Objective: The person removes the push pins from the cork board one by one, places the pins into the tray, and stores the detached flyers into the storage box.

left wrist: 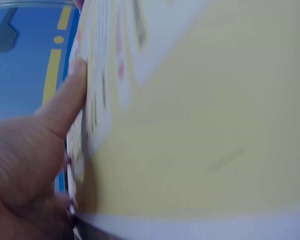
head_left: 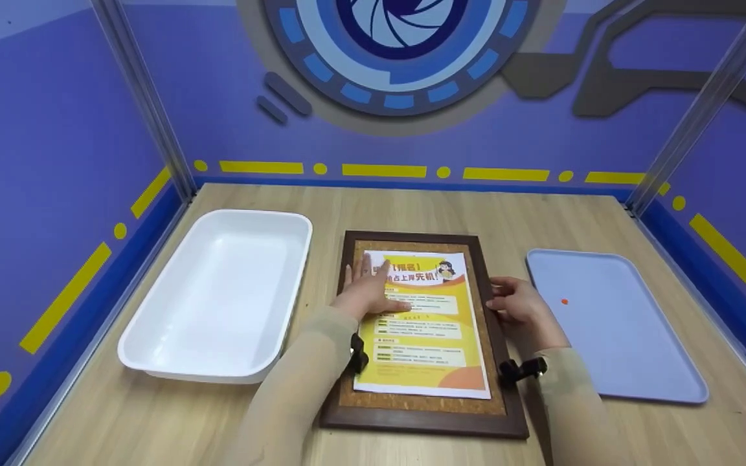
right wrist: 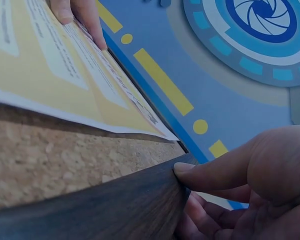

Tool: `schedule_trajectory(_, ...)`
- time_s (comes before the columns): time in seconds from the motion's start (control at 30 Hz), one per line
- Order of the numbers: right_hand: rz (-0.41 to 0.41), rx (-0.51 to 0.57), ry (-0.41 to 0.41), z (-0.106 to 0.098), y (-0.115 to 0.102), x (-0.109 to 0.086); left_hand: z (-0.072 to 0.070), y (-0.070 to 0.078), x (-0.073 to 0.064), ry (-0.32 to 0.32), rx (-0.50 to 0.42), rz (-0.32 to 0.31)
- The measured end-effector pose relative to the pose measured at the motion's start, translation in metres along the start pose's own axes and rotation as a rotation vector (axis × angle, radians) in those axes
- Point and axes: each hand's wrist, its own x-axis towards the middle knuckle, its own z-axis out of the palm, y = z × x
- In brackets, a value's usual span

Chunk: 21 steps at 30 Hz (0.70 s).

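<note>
1. Head view, far left: a white tray (head_left: 224, 291) sits on the wooden table (head_left: 412, 210), apart from the cork board.
2. Next comes the left hand (head_left: 368, 292), fingers spread over the upper left of the printed sheet (head_left: 421, 353). It presses on the paper without gripping it.
3. In the middle, that sheet lies on the dark-framed cork board (head_left: 425, 421), which rests on the table between the two trays. The paper looks light, limp and easy to crease or slide; a flat palm or a hold at a margin should suit it best. The board looks stiff and moderately light, its cork likely to crumble if dug at, so the wooden frame is the better handhold.
4. At the frame's right side, the right hand (head_left: 522, 304) pinches the wood; the right wrist view shows the thumb on top and fingers curled by the outer edge.
5. Far right, beyond that hand, lies a shallow blue-grey tray (head_left: 632, 323) with a small orange-red spot (head_left: 565, 301) on it.
</note>
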Motion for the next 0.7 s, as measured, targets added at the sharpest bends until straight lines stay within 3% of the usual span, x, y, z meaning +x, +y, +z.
schedule_trajectory(0.2,0.009,0.023,-0.001,0.0,0.001,0.0,0.01,0.003,-0.004,0.114,-0.151,-0.111)
schedule_trajectory(0.33,0.016,0.018,-0.002,-0.001,0.002,-0.001,0.014,0.001,-0.004,0.203,-0.301,-0.124)
schedule_trajectory(0.43,0.009,0.021,-0.003,-0.002,0.002,-0.001,0.015,0.001,-0.003,0.253,-0.353,-0.121)
schedule_trajectory(0.57,-0.008,0.035,-0.004,-0.001,0.003,0.0,0.014,0.004,-0.005,0.291,-0.339,-0.146)
schedule_trajectory(0.7,-0.023,0.014,-0.004,0.0,0.004,0.001,0.012,0.007,-0.01,0.305,-0.24,-0.192)
